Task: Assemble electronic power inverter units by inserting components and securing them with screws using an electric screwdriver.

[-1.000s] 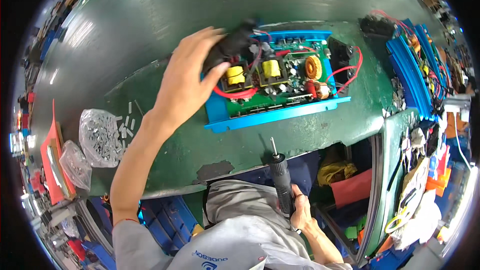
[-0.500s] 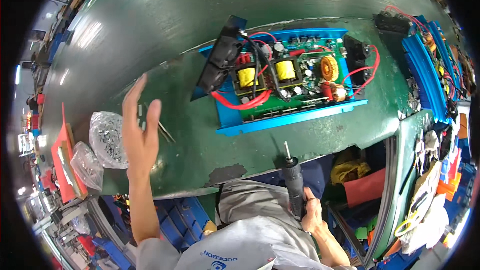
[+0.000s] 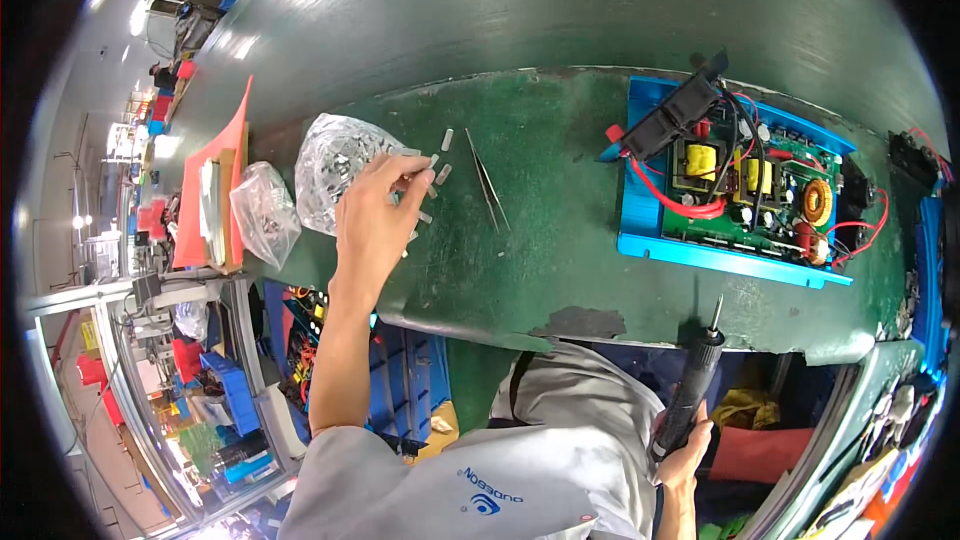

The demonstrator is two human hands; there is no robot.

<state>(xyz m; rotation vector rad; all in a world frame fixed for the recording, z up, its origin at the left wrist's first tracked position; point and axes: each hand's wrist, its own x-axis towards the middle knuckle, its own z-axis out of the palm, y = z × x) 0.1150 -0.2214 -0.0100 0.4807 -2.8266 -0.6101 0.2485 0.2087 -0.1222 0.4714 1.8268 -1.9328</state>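
Note:
My left hand (image 3: 378,210) is over the bench at the left, fingers bent and thumb drawn near the forefinger in a pinch. What is between the fingertips, if anything, I cannot make out. Around them lie several small clear strips (image 3: 443,174), and a clear plastic bag of small parts (image 3: 325,165) sits just beside the hand. At the bench's front edge my right hand (image 3: 688,458) grips a black electric screwdriver (image 3: 694,380), its bit pointing up and away. Toward the right rests a blue metal case (image 3: 740,262) with an exposed green circuit board (image 3: 700,228) and a tilted black fan panel (image 3: 672,120).
Metal tweezers (image 3: 486,180) lie right of the strips. Another clear bag (image 3: 265,215) and a red folder (image 3: 215,190) with papers stand at the far left. At the right edge is another blue case (image 3: 930,290). Blue bins (image 3: 410,380) are under the bench.
The view has swung left, so the blue case appears farther right. My left hand, earlier raised with fingers spread, is now bent over the clear strips. My right hand still holds the screwdriver.

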